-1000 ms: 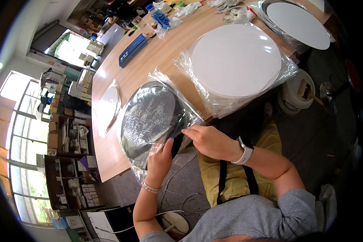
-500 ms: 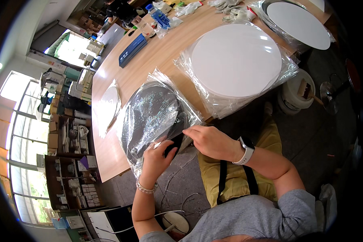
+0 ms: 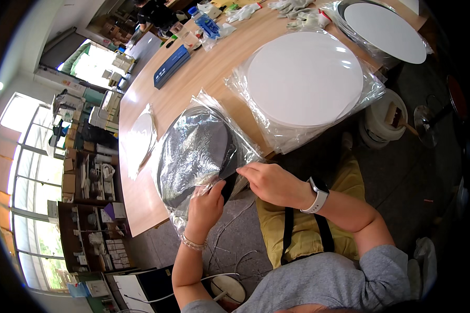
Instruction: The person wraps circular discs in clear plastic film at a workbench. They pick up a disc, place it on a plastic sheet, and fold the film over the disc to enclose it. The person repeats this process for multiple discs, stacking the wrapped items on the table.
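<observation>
Thumb and fingertips of the right hand (image 3: 270,182) are pinched together on the edge of a clear plastic bag (image 3: 247,143), just below and right of the middle of the frame, the other fingers curled in. That wrist wears a watch (image 3: 318,195) with a pale strap. Lower and further left, the left hand (image 3: 204,209), a bracelet (image 3: 193,243) at its wrist, has its thumb stretched upward against the near rim of the bagged dark disc (image 3: 193,151); its fingers go out of sight around the crinkled plastic, so from where I stand I can't tell whether they grip or merely press. The disc lies left of centre, at the near edge of the wooden table (image 3: 214,70), with a larger white disc (image 3: 305,78) up to its right and a blue box (image 3: 172,67) in the upper left. Half a second ago that left hand was bent over at the knuckles, its thumb pointing off to the right and well clear of the fingers; now it has straightened and the thumb points up. Light falls differently on the plastic too, while the right hand's pinch sits practically where it was.
</observation>
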Tool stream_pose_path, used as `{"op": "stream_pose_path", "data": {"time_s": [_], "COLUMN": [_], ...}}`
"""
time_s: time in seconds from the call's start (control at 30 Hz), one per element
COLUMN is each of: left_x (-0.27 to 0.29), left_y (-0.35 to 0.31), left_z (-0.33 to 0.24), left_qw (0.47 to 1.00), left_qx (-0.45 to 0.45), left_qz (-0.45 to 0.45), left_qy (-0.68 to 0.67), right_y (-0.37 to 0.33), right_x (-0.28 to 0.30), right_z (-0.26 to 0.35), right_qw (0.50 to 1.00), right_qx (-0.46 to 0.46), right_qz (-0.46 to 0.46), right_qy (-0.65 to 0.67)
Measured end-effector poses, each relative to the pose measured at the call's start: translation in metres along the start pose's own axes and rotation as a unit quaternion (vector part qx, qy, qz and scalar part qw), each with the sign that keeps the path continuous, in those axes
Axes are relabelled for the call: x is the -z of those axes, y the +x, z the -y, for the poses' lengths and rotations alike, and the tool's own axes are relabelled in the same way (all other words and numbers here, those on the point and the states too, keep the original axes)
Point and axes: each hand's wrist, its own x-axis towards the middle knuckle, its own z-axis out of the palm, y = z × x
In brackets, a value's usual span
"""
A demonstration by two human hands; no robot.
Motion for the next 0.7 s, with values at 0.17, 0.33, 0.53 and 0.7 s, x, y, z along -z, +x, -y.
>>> {"op": "stream_pose_path", "data": {"time_s": [0.17,0.33,0.53,0.7], "left_x": [0.009,0.013,0.012,-0.007], "left_y": [0.006,0.008,0.004,-0.005], "left_z": [-0.006,-0.003,-0.004,0.001], "left_qw": [0.996,0.992,0.995,0.997], "left_qx": [0.068,0.082,0.069,0.024], "left_qz": [0.044,0.043,0.025,-0.056], "left_qy": [-0.042,-0.089,-0.073,0.057], "right_y": [0.0,-0.001,0.001,0.001], "right_x": [0.0,-0.001,0.0,-0.001], "right_z": [-0.001,-0.002,0.0,0.001], "right_qw": [0.999,0.999,1.0,1.0], "right_qx": [0.025,0.021,-0.026,-0.014], "right_qz": [-0.011,-0.011,-0.003,-0.009], "right_qy": [-0.023,-0.023,0.018,0.019]}}
